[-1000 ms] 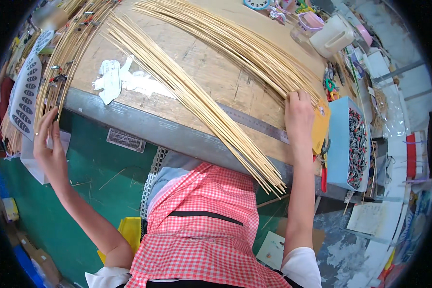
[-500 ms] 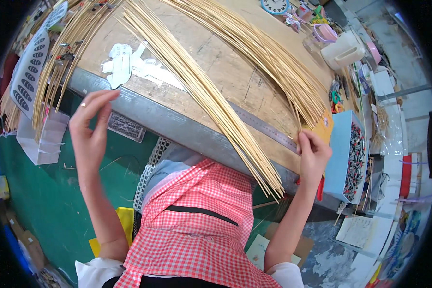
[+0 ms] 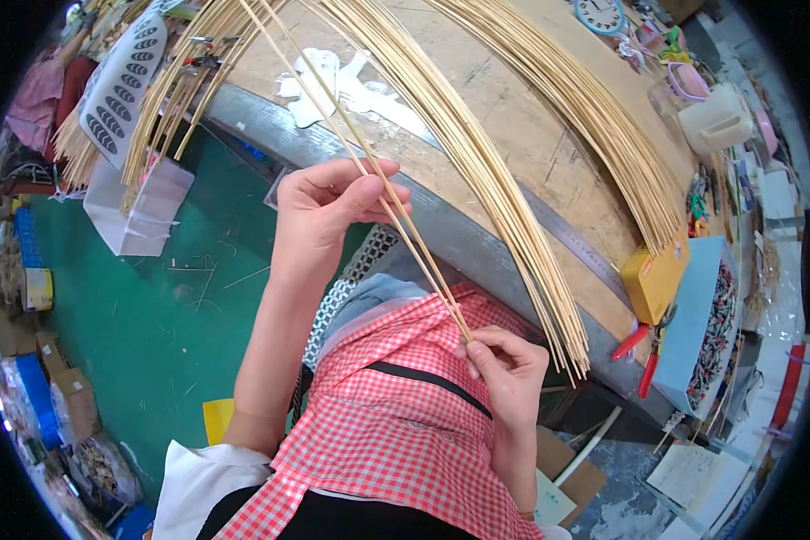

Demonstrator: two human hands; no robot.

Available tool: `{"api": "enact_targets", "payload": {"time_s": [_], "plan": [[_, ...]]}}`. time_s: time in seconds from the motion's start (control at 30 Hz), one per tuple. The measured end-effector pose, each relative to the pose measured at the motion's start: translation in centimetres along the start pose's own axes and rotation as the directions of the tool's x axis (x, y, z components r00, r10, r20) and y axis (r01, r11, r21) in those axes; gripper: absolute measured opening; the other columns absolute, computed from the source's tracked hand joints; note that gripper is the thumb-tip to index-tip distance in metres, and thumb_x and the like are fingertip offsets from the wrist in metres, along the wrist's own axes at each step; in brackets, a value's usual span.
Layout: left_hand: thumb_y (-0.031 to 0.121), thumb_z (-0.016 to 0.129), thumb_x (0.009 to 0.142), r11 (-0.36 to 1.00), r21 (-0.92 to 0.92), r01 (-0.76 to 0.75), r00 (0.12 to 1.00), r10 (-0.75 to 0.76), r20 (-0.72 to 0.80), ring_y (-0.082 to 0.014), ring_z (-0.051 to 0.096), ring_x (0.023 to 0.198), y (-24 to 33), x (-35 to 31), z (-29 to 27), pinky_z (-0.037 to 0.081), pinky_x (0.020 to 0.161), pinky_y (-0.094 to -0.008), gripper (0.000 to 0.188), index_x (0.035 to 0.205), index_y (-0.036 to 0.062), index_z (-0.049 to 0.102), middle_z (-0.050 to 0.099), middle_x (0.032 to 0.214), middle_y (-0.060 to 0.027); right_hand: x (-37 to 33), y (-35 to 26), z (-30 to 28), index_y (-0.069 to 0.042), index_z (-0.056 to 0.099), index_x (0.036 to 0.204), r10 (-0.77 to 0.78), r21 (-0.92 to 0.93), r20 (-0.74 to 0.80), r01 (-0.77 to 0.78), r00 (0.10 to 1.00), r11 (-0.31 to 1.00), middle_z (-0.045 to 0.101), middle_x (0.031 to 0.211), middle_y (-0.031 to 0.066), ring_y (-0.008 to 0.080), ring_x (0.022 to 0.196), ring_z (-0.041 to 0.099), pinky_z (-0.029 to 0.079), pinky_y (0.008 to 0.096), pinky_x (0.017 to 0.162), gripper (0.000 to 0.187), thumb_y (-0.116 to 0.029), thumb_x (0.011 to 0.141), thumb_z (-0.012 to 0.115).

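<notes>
Two long, thin bamboo sticks [image 3: 337, 131] slant in front of me from the upper left down to my lap. My left hand [image 3: 331, 205] pinches them midway between thumb and fingers. Their lower ends meet in the fingertips of my right hand [image 3: 510, 367], which is closed on them above my checked apron. Beside them, a loose bundle of similar sticks [image 3: 490, 175] lies across the workbench [image 3: 504, 94], its near ends jutting past the front edge. A second bundle [image 3: 594, 121] curves farther back, its near ends by a yellow block [image 3: 650, 281].
A metal ruler [image 3: 574, 238] lies between the bundles. Red-handled pliers [image 3: 654, 351] rest at the bench's right corner, beside a blue box [image 3: 693, 310] of small dark and red pieces. Clamped sticks [image 3: 175, 112] and a white container [image 3: 135, 211] stand at left.
My right hand has come from the far bundle's ends to above my lap. My left hand, empty before, has moved right and now grips the two sticks. The view has shifted left.
</notes>
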State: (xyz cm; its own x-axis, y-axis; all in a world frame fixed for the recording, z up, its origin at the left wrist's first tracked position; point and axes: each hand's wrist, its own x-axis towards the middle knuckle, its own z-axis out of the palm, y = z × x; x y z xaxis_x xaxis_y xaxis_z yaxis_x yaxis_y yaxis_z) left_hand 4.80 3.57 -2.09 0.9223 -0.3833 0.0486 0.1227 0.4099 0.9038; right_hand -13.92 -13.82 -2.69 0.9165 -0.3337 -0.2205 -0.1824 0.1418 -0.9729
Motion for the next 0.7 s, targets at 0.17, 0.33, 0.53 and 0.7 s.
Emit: {"api": "enact_targets", "payload": {"time_s": [0.17,0.33,0.53,0.7], "plan": [[0.011,0.061,0.089,1.0,-0.022,0.001,0.999,-0.002,-0.04,-0.0228,0.069,0.074,-1.2,0.1,-0.4,0.06,0.068,-0.0351,0.022,0.102,-0.0067,0.062,0.068,0.083,-0.0167,0.1,0.0,0.2,0.009,0.064,0.09,0.039,0.019,-0.023,-0.038,0.999,0.999,0.064,0.08,0.0131,0.0103,0.061,0.055,0.044,0.0205,0.053,0.01,0.008,0.085,0.056],[0.01,0.062,0.088,0.998,-0.047,0.039,0.998,-0.041,-0.043,-0.0205,0.069,0.076,-1.6,0.3,-0.3,0.057,0.065,-0.0251,0.02,0.1,-0.0061,0.064,0.069,0.085,-0.0149,0.7,-0.1,-0.1,0.007,0.062,0.085,-0.304,-0.44,-0.111,0.228,0.946,0.869,0.061,0.078,0.011,0.0139,0.067,0.057,0.044,0.0232,0.061,0.004,0.007,0.082,0.06],[0.012,0.061,0.089,0.997,-0.013,0.071,0.997,-0.071,-0.023,-0.0204,0.069,0.08,-1.8,0.7,-0.5,0.057,0.066,-0.0237,0.025,0.105,-0.0075,0.061,0.069,0.089,-0.0152,0.8,-1.0,0.0,0.006,0.062,0.086,-0.383,-0.528,-0.092,0.28,0.919,0.801,0.059,0.077,0.0115,0.0174,0.07,0.057,0.044,0.0253,0.064,0.005,0.007,0.08,0.06],[0.011,0.057,0.091,0.998,-0.005,0.059,0.998,-0.059,-0.015,-0.0268,0.07,0.081,-2.1,0.7,-0.6,0.059,0.066,-0.0303,0.027,0.11,-0.0078,0.059,0.068,0.091,-0.0203,0.8,-1.2,-0.1,0.007,0.062,0.087,-0.389,-0.536,-0.053,0.303,0.92,0.788,0.059,0.078,0.0121,0.0183,0.07,0.057,0.045,0.0261,0.064,0.006,0.007,0.081,0.06]]}}
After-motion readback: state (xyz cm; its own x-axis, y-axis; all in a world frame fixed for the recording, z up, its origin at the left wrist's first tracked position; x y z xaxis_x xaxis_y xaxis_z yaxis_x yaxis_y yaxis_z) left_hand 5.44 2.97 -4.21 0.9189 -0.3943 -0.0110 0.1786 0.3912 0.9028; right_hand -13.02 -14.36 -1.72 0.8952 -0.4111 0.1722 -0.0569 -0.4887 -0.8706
